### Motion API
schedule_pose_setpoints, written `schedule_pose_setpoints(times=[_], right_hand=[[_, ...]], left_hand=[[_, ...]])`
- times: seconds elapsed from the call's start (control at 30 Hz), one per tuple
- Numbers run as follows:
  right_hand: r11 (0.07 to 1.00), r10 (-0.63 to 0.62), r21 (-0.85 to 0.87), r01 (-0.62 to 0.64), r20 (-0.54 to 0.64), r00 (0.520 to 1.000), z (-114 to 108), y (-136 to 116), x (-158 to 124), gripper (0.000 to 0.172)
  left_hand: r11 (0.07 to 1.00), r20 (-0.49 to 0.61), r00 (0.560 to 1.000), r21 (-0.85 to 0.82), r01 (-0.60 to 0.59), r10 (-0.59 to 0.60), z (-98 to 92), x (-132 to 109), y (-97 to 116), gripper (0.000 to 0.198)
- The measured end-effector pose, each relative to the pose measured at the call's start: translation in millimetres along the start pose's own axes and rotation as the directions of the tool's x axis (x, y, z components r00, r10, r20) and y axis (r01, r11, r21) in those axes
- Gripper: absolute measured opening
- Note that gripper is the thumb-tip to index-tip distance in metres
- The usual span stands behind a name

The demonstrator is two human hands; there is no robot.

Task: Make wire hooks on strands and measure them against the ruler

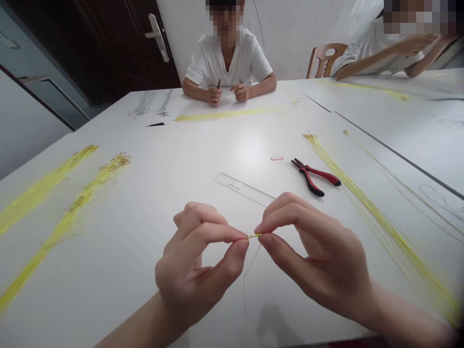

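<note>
Pinching: your left hand point(195, 270) and right hand point(319, 261) both clamp fingers on the yellow strand point(254, 236), above the near edge of the surface point(145, 217). Likely light, limp, slippery; grip near its tip.

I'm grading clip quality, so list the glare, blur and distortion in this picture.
Head view: soft glare on the table beyond the ruler. Head view: the yellow bundles smear and stretch toward the lower corners, as with a wide lens. Head view: the left hand, the right hand and the yellow strand pinched between them are sharp.
</note>
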State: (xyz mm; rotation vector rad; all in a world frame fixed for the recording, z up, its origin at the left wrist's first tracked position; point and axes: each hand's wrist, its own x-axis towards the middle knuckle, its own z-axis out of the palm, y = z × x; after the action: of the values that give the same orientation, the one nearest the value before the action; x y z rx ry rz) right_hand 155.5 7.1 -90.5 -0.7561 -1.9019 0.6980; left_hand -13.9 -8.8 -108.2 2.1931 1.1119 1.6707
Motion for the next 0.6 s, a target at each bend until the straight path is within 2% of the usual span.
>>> schedule_pose_setpoints(times=[0.6], right_hand=[[0.998, -0.037, 0.055, 0.04, -0.055, 0.998, 0.9, 0.2, 2.3, 0.015]], left_hand=[[0.999, 0.008, 0.999, 0.011, -0.044, 0.044, -1.8, -0.9, -2.7, 0.019]])
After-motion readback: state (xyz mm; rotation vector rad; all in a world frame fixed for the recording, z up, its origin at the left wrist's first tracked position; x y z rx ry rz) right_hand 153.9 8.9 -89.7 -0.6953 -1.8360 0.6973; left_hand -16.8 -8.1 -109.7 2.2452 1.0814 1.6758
